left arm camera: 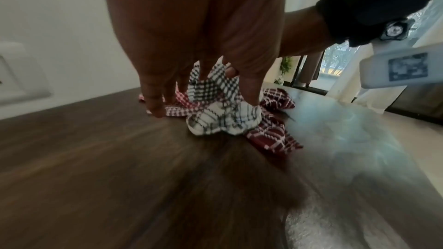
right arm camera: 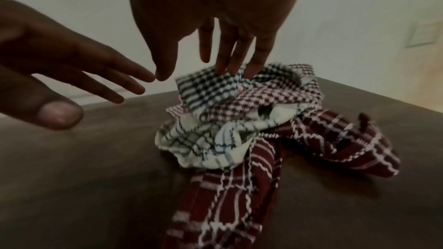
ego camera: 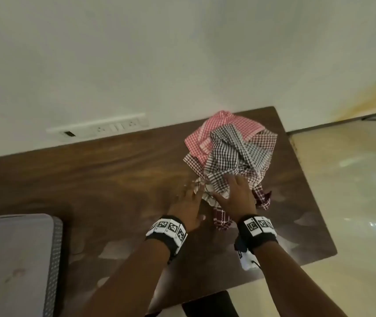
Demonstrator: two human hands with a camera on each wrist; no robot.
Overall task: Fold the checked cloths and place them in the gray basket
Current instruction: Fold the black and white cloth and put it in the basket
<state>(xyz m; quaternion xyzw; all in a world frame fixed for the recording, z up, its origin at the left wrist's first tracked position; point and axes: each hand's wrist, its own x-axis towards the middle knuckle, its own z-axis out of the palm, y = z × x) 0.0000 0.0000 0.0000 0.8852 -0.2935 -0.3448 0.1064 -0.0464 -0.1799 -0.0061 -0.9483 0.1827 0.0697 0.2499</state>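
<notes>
A crumpled pile of checked cloths lies at the table's far right: a pink one (ego camera: 216, 129), a black-and-white one (ego camera: 226, 156), a white one with thin black lines (ego camera: 210, 195) and a dark maroon one (ego camera: 222, 219). My right hand (ego camera: 230, 191) reaches over the near side of the pile, straight fingertips (right arm camera: 230, 69) touching the black-and-white cloth (right arm camera: 206, 90). My left hand (ego camera: 194, 200) is spread at the pile's left edge, fingers straight, over the white cloth (left arm camera: 223, 118). Neither hand holds anything. The gray basket (ego camera: 55, 248) stands at the near left.
The dark wooden table (ego camera: 91, 179) backs onto a white wall with a socket strip (ego camera: 100, 128). Its right edge drops to a pale shiny floor (ego camera: 354, 191). A dark object (ego camera: 210, 305) sits below the near edge. Bare tabletop lies between the basket and the pile.
</notes>
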